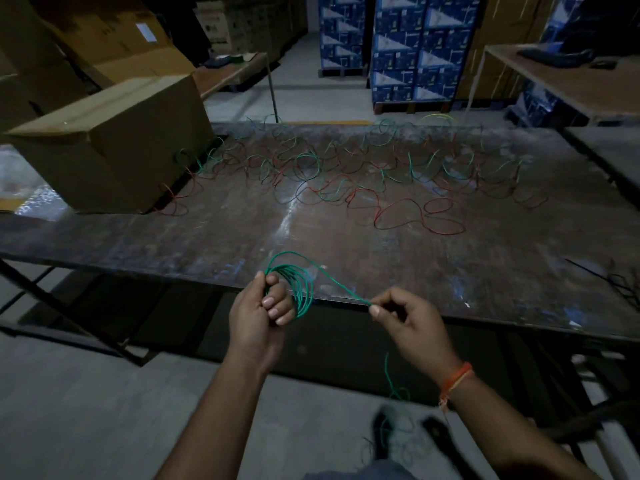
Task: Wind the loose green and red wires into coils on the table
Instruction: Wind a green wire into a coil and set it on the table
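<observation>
My left hand (261, 308) grips a green wire coil (300, 287) of several loops, held just above the near edge of the dark table (214, 237). From the coil a green strand runs right to my right hand (403, 315), which pinches it between thumb and fingers. The rest of that green wire (389, 379) hangs below my right hand toward the floor. A tangle of loose green and red wires (346, 174) spreads across the far half of the table. A red wire loop (436, 216) lies nearest on the right.
A large cardboard box (107, 147) stands on the table's far left. Black cable ties (609, 278) lie at the right edge. Stacked blue cartons (415, 46) and other tables stand behind. My feet are on the concrete floor below.
</observation>
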The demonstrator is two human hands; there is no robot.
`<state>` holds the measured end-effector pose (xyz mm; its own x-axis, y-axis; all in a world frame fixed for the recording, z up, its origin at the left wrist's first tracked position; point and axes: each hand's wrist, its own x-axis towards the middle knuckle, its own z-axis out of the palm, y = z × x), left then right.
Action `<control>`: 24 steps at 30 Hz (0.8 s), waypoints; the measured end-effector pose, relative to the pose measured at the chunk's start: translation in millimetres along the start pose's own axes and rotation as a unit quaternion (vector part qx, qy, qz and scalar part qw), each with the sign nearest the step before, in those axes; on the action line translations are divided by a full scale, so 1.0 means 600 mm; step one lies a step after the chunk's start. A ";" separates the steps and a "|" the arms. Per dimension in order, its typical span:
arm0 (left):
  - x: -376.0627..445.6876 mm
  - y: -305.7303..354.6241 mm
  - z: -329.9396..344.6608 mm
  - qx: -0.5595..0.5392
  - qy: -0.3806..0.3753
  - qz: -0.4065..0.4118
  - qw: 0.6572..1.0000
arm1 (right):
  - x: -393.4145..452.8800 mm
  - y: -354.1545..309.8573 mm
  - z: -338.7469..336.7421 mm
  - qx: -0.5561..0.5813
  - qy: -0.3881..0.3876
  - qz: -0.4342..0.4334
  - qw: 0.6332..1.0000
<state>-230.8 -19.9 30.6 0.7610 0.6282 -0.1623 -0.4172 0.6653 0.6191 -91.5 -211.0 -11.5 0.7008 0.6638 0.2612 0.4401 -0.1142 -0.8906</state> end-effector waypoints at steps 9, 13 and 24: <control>-0.007 -0.004 0.014 0.079 0.006 0.014 0.997 | -0.003 -0.014 0.008 -0.149 -0.126 -0.021 0.981; -0.027 0.004 0.028 0.265 -0.091 -0.010 0.960 | 0.003 -0.031 0.005 -0.065 -0.101 -0.019 0.993; -0.041 0.015 0.066 0.451 -0.202 -0.035 0.869 | 0.033 -0.045 0.018 0.102 -0.158 0.005 0.982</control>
<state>-233.7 -45.0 70.8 0.9572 0.2843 -0.0543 0.0580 -0.0045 0.9983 -95.7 -187.1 14.0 0.4810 0.8635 0.1518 0.2898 0.0068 -0.9571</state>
